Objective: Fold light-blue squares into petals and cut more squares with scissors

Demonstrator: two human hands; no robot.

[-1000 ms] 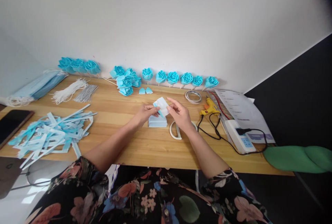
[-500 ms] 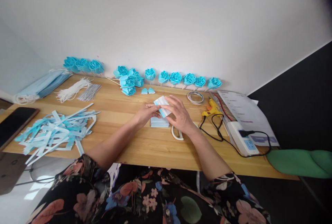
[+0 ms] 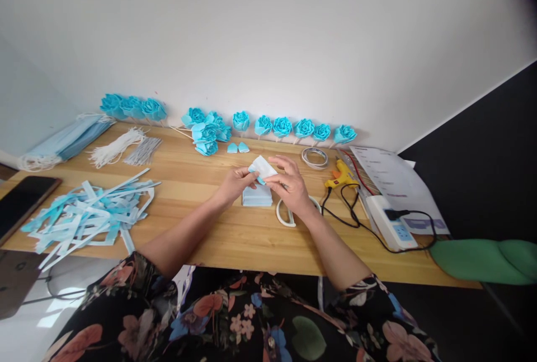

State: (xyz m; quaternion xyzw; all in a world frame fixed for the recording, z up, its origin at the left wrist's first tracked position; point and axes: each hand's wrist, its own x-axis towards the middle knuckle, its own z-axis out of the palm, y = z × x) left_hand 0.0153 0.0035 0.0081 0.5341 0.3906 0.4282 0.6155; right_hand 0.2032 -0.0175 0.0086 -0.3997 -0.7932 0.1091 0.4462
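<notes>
A small piece of white and light-blue mask fabric [image 3: 262, 167] is pinched between both hands above the table, one corner folded over. My left hand [image 3: 235, 184] grips its left side with thumb and fingers. On its right lower edge my right hand [image 3: 290, 184] closes thumb and index finger, the other fingers raised. Just below lies a stack of cut blue fabric pieces [image 3: 257, 196]. Scissors with white handles [image 3: 285, 216] lie partly hidden under my right hand. Two blue petal shapes [image 3: 238, 148] rest behind the hands.
Blue fabric flowers [image 3: 282, 127] line the wall. On the left are face masks [image 3: 69, 141], white cords [image 3: 115, 148], grey wires [image 3: 143, 151], fabric strips [image 3: 96, 211] and a phone [image 3: 27, 202]. Tape [image 3: 314, 158], a yellow glue gun [image 3: 342, 174] and a corded power strip [image 3: 392, 225] are right.
The fabric piece has gone from flat and upright to having a corner folded over. My right fingers have come down onto its lower edge.
</notes>
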